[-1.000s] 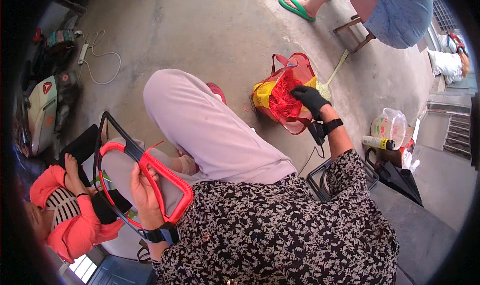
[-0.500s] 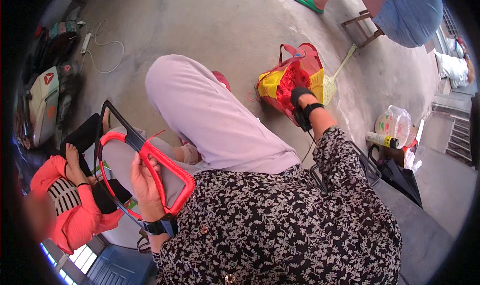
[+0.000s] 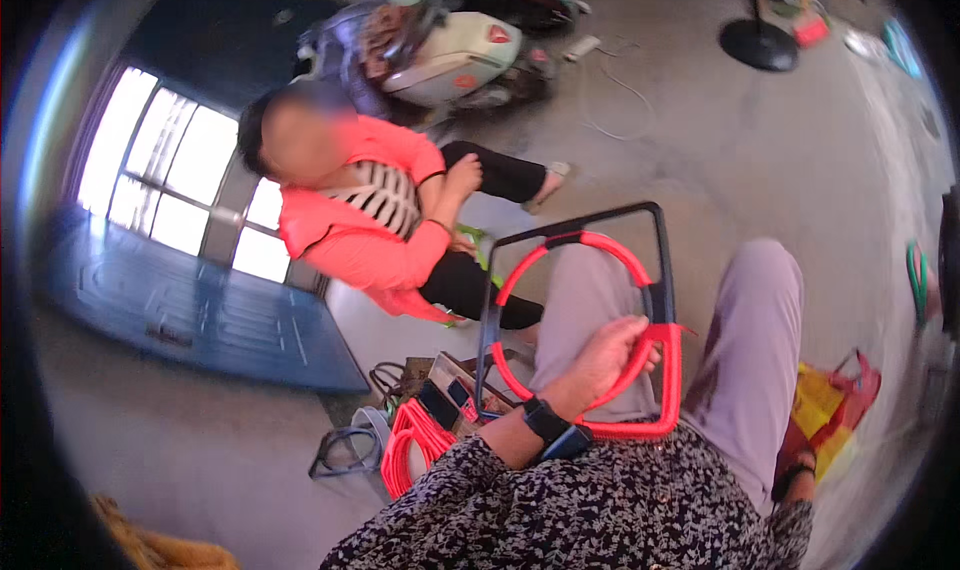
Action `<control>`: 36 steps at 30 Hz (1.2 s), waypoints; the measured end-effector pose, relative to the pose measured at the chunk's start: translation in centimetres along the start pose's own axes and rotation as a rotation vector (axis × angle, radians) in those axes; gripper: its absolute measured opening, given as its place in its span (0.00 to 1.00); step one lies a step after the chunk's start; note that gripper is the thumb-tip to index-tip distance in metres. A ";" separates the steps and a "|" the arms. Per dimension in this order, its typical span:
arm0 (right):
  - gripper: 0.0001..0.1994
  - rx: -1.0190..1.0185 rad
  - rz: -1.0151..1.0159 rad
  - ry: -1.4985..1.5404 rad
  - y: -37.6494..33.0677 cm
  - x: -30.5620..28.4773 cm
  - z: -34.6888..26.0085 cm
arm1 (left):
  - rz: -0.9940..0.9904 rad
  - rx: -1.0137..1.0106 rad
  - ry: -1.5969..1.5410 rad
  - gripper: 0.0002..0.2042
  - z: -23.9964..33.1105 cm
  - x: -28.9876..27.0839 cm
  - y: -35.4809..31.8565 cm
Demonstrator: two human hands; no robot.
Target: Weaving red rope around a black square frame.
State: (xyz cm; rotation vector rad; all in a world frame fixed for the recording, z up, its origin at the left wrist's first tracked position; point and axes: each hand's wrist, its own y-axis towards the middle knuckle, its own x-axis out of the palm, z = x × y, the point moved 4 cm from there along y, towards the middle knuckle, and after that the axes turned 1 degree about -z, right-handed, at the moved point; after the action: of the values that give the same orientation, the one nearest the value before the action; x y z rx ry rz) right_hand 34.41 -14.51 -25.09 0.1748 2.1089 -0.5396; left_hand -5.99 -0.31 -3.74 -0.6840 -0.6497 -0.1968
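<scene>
My left hand (image 3: 605, 365) grips a black square frame with a round ring inside it (image 3: 671, 375); red strip covers its lower right corner and much of the ring. It stands upright over my left thigh, and a short red end sticks out by my fingers. At the lower right, my right hand (image 3: 793, 478) wears a dark strap and is beside or within a red and yellow bag (image 3: 822, 400). Its fingers are hidden by the bag and my leg.
On my left sit red-wrapped frames (image 3: 412, 445), a bare black frame (image 3: 345, 454) and an open box (image 3: 450, 385). Beyond them a person in a coral jacket (image 3: 385, 260) sits near a motor scooter (image 3: 460, 60). A round black base (image 3: 758, 45) stands far right.
My view has swung to the left, bringing the seated person, the scooter and the red-wrapped frames further into view. The left hand still holds the frame; the right stays by the bag.
</scene>
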 end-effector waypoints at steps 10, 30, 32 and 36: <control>0.13 0.061 -0.003 -0.036 0.4 -0.3 2.2 | -0.003 0.025 0.077 0.11 0.2 0.9 0.7; 0.13 0.039 0.049 -0.052 1.7 -1.6 -1.4 | -0.101 0.056 0.081 0.11 -0.2 0.3 0.6; 0.13 0.035 0.056 -0.043 1.6 -1.6 -1.5 | -0.107 0.076 0.083 0.11 -0.2 0.3 0.4; 0.13 0.036 0.057 -0.041 1.7 -1.4 -1.4 | -0.158 0.086 0.084 0.11 -0.4 0.5 0.5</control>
State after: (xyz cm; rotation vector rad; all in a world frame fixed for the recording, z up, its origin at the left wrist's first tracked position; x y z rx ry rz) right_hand 34.62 -12.27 -23.79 0.2419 2.0489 -0.5424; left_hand -5.23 -0.13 -3.94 -0.5388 -0.6284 -0.3404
